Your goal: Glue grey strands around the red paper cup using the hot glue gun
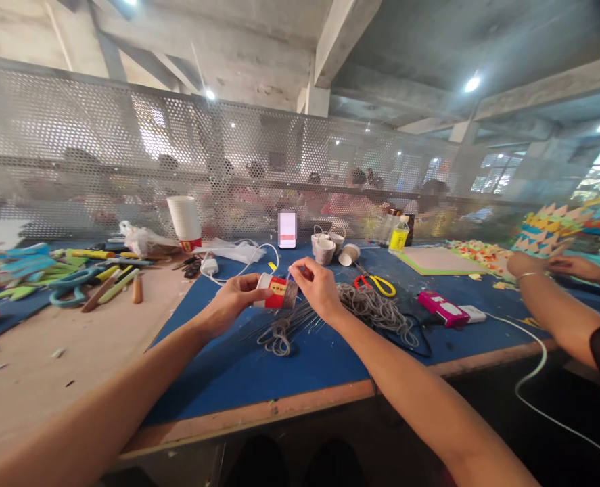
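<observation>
A red and white paper cup (275, 292) lies on its side in the air, with grey cord (290, 296) wrapped around its base end. My left hand (236, 301) is closed on the cup's white rim end. At the corded end, my right hand (317, 287) pinches a thin purplish stick-like piece (290, 272); its exact kind is unclear. Below the hands, a small bundle of grey cord (278, 338) and several thin dark wires (304, 318) rest on the blue mat (218, 379). A larger tangle of grey cord (375, 308) lies to the right.
Cord-covered cups (325, 249), a phone (287, 230) and stacked paper cups (184, 220) stand behind. Scissors (381, 284) and a magenta box (442, 309) sit to the right; hand tools (109, 284) lie left. Another person's hands (527, 265) work at far right.
</observation>
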A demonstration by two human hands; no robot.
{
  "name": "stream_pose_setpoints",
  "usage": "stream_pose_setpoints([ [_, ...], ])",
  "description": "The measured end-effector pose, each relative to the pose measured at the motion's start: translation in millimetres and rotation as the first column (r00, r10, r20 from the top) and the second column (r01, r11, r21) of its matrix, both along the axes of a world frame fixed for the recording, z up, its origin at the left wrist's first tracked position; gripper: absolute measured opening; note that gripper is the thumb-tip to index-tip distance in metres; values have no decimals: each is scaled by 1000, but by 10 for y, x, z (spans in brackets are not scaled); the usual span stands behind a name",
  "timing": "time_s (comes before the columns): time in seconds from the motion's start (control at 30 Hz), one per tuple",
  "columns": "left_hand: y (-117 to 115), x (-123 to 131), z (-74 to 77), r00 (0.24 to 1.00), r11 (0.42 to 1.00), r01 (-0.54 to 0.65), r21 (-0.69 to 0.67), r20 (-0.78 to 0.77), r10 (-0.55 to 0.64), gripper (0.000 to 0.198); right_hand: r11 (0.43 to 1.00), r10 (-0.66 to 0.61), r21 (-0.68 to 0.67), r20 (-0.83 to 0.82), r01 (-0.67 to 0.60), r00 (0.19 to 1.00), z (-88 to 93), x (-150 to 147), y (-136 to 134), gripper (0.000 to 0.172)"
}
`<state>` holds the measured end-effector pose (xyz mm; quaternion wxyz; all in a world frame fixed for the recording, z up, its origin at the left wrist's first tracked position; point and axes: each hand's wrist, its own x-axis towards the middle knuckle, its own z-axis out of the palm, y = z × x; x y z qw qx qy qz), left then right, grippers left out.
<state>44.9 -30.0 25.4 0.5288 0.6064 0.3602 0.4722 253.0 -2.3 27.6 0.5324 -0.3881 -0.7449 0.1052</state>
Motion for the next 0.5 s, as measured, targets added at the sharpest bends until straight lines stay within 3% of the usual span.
stream_pose_setpoints([
  [0.5, -58, 17, 67, 1000, 1000, 22, 7, 19, -22, 18, 999, 22, -34, -47, -24, 999, -20, 1, 31, 24],
])
